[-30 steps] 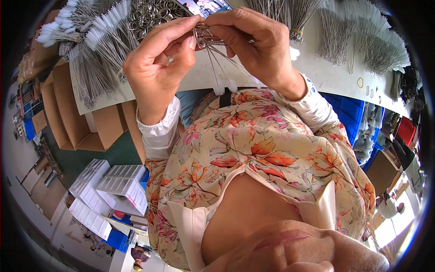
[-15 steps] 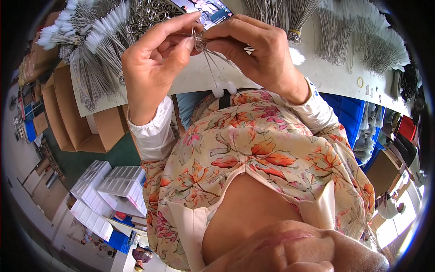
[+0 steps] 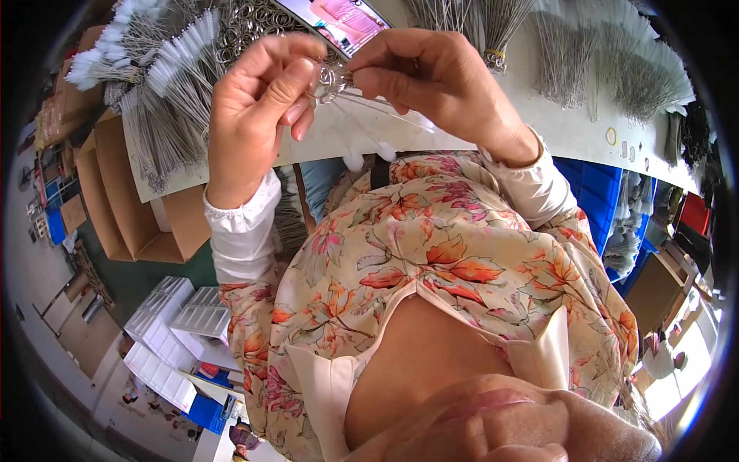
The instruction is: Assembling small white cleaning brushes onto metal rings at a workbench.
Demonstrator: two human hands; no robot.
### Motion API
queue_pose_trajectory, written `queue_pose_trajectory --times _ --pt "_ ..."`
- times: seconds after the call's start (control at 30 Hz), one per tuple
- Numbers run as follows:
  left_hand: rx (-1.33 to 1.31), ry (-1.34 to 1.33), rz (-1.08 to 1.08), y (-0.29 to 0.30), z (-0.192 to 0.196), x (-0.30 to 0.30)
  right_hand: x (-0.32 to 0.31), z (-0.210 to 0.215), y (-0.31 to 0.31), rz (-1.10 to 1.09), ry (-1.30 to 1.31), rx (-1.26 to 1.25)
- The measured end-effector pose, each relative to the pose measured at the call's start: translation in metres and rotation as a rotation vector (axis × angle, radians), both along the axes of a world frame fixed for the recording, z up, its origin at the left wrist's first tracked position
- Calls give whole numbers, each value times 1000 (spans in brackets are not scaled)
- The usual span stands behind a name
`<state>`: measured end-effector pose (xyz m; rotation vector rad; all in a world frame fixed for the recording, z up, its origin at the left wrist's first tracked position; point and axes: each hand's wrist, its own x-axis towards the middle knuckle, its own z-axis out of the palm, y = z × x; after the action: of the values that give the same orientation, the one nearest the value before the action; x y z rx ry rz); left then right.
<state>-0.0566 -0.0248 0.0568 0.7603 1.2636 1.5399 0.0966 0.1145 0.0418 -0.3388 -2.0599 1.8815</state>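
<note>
Left hand (image 3: 254, 115), right hand (image 3: 439, 81), pinching metal ring (image 3: 327, 81) (perhaps wired)

A small metal ring (image 3: 326, 80) is pinched upright between both hands' fingertips above the white table edge, with thin white-tipped wire brushes (image 3: 369, 127) trailing down-right from it.

white worktable (image 3: 573, 127), cardboard boxes (image 3: 127, 212), green floor (image 3: 192, 269)

Cardboard boxes (image 3: 127, 208) stand left of the table (image 3: 570, 131); white trays (image 3: 181, 323) lie below.
</note>
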Motion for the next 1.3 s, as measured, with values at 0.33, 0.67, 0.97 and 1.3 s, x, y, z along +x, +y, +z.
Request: queue_pose_trajectory --times 0.33,0.67,0.97,1.3 --pt "96 140 81 5 18 3 -8 10 13 240 -17 -514" --pt "148 1082 69 11 33 -5 -11 13 16 247 -10 -598" --pt "-5 308 58 9 48 9 -3 8 7 88 98 -390" --pt "263 558 152 11 34 4 -8 19 0 58 173 -331"
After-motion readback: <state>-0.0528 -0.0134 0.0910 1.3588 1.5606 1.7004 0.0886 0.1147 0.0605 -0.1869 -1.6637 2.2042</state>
